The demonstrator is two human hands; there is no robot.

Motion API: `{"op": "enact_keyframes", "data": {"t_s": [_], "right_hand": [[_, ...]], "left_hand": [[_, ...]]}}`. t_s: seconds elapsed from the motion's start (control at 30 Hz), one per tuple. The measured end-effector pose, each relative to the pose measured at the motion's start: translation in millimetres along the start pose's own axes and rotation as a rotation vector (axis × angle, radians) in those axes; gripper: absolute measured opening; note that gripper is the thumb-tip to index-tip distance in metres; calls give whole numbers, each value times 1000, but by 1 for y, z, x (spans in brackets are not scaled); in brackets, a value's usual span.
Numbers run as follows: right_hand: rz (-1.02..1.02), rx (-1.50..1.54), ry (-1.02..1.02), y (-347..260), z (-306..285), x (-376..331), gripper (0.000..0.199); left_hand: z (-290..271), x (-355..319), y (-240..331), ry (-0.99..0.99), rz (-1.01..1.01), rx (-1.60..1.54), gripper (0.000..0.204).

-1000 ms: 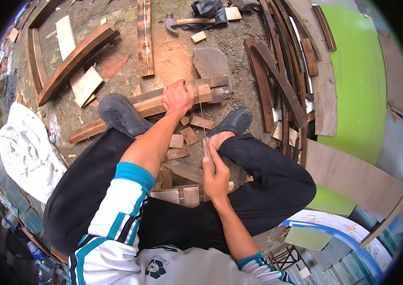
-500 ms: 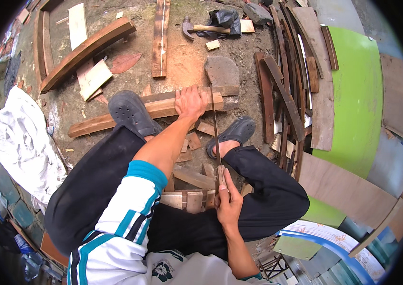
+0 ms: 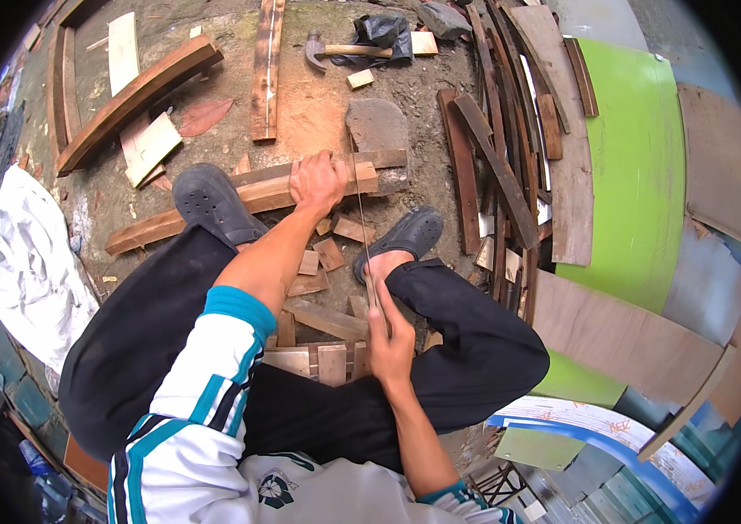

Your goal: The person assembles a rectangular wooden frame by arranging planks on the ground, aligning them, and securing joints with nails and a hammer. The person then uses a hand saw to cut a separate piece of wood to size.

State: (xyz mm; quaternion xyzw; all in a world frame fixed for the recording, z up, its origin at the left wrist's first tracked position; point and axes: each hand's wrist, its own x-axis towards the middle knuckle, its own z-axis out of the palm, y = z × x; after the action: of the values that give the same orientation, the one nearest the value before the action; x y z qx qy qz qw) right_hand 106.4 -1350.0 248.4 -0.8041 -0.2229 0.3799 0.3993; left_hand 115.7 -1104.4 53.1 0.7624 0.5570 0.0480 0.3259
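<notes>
My left hand [image 3: 318, 182] presses down with bent fingers on a brown wooden beam [image 3: 257, 194], near its pale cut end. Behind the beam, a thinner wooden strip [image 3: 385, 159] lies alongside it, over a grey stone block [image 3: 377, 127]. A hand saw with a long narrow blade [image 3: 361, 206] stands edge-on across both pieces, just right of my left hand. My right hand [image 3: 391, 341] is closed round the saw's wooden handle [image 3: 373, 290], close to my body. My left foot, in a dark clog [image 3: 212, 203], rests on the beam.
Wood offcuts [image 3: 327, 319] lie between my legs. A claw hammer [image 3: 344, 51] rests by a black plastic bag [image 3: 385, 37] at the back. Long wooden strips [image 3: 510, 175] are piled on the right beside a green panel [image 3: 637, 175]. White cloth [image 3: 30, 262] lies at left.
My right hand has pushed the saw away from me, and its far end now reaches farther past the wood. My left hand keeps its place on the beam. The whole view has shifted slightly.
</notes>
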Motion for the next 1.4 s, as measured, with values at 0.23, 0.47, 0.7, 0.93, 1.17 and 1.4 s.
{"op": "enact_keyframes", "data": {"t_s": [0.23,0.47,0.7,0.93,1.17,1.4], "right_hand": [[-84,-24,22,-4,18,55,45],[-124,112,48,23,21,74,43],[-72,53,3,0,0,10,44],[-94,208,74,22,29,104,44],[-40,81,-25,13,-23,-16,44],[-105,210,73,32,24,105,43]], "left_hand": [[-2,1,2,23,-7,43,45],[-1,-4,11,-40,-29,84,47],[0,-2,7,-20,-51,77,46],[-3,0,24,-46,-26,98,46],[-2,-2,14,-10,-69,75,46],[-5,0,27,-102,-74,120,45]]}}
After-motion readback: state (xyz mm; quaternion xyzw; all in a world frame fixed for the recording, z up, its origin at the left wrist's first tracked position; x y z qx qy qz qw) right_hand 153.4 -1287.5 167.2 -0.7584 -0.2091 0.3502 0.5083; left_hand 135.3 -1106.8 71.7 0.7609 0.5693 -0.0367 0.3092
